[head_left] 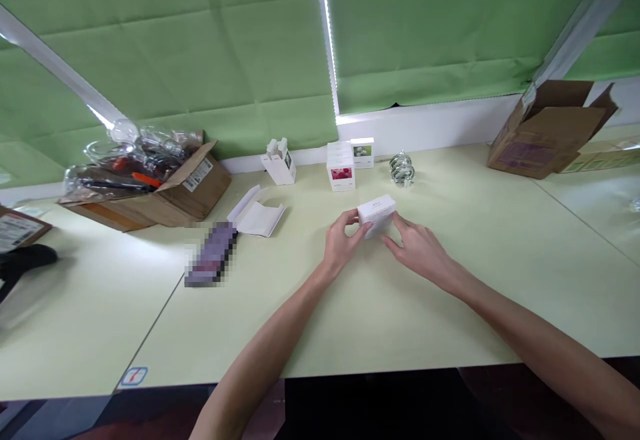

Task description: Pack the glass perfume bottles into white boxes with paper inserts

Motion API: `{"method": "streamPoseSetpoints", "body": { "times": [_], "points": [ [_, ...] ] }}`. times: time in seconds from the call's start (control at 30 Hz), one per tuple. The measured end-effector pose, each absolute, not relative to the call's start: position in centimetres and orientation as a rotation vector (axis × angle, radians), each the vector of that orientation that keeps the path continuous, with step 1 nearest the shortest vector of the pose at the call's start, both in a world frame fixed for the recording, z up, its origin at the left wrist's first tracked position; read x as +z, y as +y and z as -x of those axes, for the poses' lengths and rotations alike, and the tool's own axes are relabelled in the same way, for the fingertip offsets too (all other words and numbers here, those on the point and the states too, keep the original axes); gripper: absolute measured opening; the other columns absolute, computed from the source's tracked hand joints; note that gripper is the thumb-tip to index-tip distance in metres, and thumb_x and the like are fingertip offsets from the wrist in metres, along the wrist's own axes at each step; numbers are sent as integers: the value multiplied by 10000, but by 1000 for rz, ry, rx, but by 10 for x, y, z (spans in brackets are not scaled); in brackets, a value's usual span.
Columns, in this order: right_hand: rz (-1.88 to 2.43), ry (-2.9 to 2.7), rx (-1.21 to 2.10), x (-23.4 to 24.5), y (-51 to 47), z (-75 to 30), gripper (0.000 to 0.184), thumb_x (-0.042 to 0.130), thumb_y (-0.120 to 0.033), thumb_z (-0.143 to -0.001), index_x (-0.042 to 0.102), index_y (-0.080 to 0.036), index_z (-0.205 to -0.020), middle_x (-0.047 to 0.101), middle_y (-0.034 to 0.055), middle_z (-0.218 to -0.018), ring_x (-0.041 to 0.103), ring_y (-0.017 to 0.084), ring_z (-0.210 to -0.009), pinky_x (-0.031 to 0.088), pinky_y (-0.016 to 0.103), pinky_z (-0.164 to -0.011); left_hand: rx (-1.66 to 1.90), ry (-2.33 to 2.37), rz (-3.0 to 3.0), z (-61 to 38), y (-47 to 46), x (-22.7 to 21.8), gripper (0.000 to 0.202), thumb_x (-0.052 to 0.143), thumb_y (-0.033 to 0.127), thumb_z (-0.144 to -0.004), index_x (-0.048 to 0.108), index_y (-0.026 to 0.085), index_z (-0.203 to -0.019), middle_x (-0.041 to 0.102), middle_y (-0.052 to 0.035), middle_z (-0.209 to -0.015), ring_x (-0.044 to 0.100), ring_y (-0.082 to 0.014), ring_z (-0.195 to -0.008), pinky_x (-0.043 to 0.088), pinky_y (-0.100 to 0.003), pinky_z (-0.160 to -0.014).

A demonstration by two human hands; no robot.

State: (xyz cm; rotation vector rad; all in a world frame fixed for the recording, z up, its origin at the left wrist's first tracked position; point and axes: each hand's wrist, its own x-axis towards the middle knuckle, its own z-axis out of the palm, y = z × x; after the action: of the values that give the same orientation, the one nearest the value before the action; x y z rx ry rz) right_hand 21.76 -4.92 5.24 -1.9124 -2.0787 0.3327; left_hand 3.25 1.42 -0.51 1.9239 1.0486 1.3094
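A small white box [377,208] with faint print on its upper face is held above the table between my two hands. My left hand [343,235] pinches its left side, thumb on the near face and fingers behind. At the right edge, my right hand [416,243] has its fingers against the box, with the thumb just below, near the lower corner. Behind the box stand several white boxes [341,175] in a row, the front one bearing a red picture. Beside them are a white box with a white-flower picture [363,153] and a shiny silver coiled object [402,169].
An open white carton [279,162] stands left of the row. A folded white paper piece [257,217] lies near a pixelated purple object [213,253]. Cardboard boxes stand at left [195,190], filled with plastic-wrapped items, and at right [540,133]. Green blinds [240,47] hang behind.
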Motion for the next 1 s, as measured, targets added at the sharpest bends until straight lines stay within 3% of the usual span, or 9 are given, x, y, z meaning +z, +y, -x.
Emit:
{"method": "streamPoseSetpoints", "body": {
  "times": [0.07, 0.17, 0.23, 0.37, 0.43, 0.6, 0.7, 0.8, 1.0],
  "points": [
    [1756, -2047, 553, 48, -47, -217, 632, 574, -439, -938, 412, -152, -1477, 724, 141, -1200, 710, 292, -973, 486, 325, -690, 1324, 954, -2052, -32, 9, -2, 236, 625, 421, -944, 694, 205, -1010, 708, -109, -1191, 695, -236, -1085, 579, -411, -947],
    [1565, -1958, 825, 37, -40, -220, 556, 658, -477, -876, 542, -212, -1350, 748, 74, -1114, 711, 255, -919, 522, 311, -695, 1302, 755, -2224, -34, 4, -1, 270, 560, 413, -980, 695, 203, -876, 530, -125, -1470, 503, -284, -1385, 482, -485, -1102],
    [1560, -1864, 858, 29, -34, -223, 465, 665, -438, -870, 599, -189, -1258, 758, 78, -1081, 714, 247, -897, 541, 320, -718, 1361, 762, -2150, -36, 5, -4, 204, 614, 403, -952, 660, 205, -967, 439, -134, -1549, 426, -296, -1450, 421, -518, -1157],
    [1469, -1799, 929, 19, -22, -233, 501, 678, -293, -848, 561, -156, -1316, 730, 121, -1227, 721, 247, -1004, 572, 359, -854, 1199, 806, -1836, -35, 17, -13, 609, 755, 381, -847, 445, 229, -1349, 568, -167, -1420, 623, -264, -1250, 525, -464, -1044],
    [1434, -1788, 952, 20, -19, -237, 504, 678, -255, -844, 559, -165, -1326, 720, 122, -1261, 722, 239, -1036, 578, 362, -883, 1038, 822, -1798, -32, 23, -16, 672, 754, 359, -843, 413, 229, -1408, 672, -134, -1278, 684, -248, -1131, 562, -427, -978],
    [1630, -1804, 657, 24, -17, -240, 320, 708, -260, -825, 687, -178, -1133, 782, 92, -1057, 730, 222, -803, 588, 358, -740, 1007, 955, -1884, -28, 27, -16, 411, 726, 263, -838, 613, 204, -1229, 710, -97, -1220, 688, -246, -1080, 565, -395, -954],
    [1625, -1754, 700, 22, -13, -239, 286, 710, -259, -827, 704, -175, -1100, 792, 68, -964, 722, 197, -726, 577, 313, -671, 1035, 996, -1894, -28, 29, -17, 438, 733, 288, -839, 605, 201, -1250, 697, -98, -1241, 674, -232, -1077, 555, -391, -963],
    [1683, -1729, 656, 19, 5, -240, 271, 707, -261, -834, 710, -165, -1088, 791, 74, -968, 729, 197, -753, 575, 299, -677, 1155, 1113, -1826, -25, 33, -18, 408, 688, 338, -883, 597, 186, -1251, 660, -118, -1285, 664, -216, -1073, 543, -394, -978],
    [1809, -1676, 525, 24, 77, -240, 271, 660, -212, -864, 713, -104, -1107, 772, 122, -1065, 726, 220, -870, 563, 316, -778, 1181, 1259, -1646, -16, 41, -16, 151, 595, 256, -931, 679, 163, -1016, 719, -100, -1072, 697, -183, -951, 563, -356, -924]
  ]
}}
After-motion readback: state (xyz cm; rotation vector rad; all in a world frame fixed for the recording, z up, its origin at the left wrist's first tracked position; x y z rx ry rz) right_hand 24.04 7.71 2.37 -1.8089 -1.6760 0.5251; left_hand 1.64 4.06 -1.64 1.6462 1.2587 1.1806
